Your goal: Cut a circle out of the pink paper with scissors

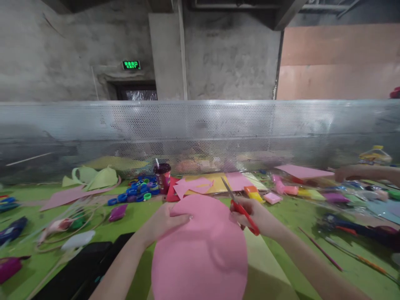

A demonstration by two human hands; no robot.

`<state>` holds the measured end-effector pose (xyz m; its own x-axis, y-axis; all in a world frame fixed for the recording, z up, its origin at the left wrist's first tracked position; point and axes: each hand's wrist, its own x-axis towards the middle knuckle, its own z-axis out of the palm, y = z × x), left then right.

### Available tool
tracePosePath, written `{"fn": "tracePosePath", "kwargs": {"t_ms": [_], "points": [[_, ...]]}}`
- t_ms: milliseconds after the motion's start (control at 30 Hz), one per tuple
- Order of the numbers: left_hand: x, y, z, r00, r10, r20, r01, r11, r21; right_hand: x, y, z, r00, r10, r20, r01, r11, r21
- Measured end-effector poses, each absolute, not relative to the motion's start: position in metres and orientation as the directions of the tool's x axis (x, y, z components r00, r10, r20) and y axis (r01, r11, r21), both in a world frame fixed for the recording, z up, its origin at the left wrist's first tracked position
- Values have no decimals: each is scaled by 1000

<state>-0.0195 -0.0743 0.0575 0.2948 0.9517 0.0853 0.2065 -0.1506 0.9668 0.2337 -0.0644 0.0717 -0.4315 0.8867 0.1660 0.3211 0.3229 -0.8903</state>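
Observation:
A large pink sheet [196, 254] with a rounded outline, paper or thin foam, is held up in front of me. My left hand [168, 223] pinches its upper left edge, the thumb lying on top. In my right hand [258, 214] is a pair of scissors [246, 213] with red handles, at the sheet's upper right edge. The blades point up and to the left, beyond the sheet. Below, a pale yellow sheet [265, 271] lies on the green table [281, 258].
Pink and yellow sheets [218, 183] and a dark red cup with a straw [162, 178] stand at the back, before a perforated metal screen [200, 125]. Blue rings [134, 193] lie left, near a black case [81, 266]. Another person's arm [368, 173] reaches in from the right.

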Motion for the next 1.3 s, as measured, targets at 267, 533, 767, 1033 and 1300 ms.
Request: {"fn": "tracePosePath", "kwargs": {"t_ms": [267,533,767,1033,1300], "points": [[-24,-61,55,90,977,192,137,-203,970,235,-55,68,-158,919,361,264,391,-882],[-28,-53,51,-198,941,273,117,-254,960,229,-60,67,-100,926,363,172,376,-911],[-34,-54,55,-330,891,310,57,-309,949,231,-52,54,-110,935,336,306,353,-884],[-30,-56,53,-275,915,295,21,-301,953,224,-53,48,-162,948,273,372,315,-873],[-30,-58,56,-272,915,299,64,-292,954,221,-57,50,-214,950,227,354,292,-888]]}}
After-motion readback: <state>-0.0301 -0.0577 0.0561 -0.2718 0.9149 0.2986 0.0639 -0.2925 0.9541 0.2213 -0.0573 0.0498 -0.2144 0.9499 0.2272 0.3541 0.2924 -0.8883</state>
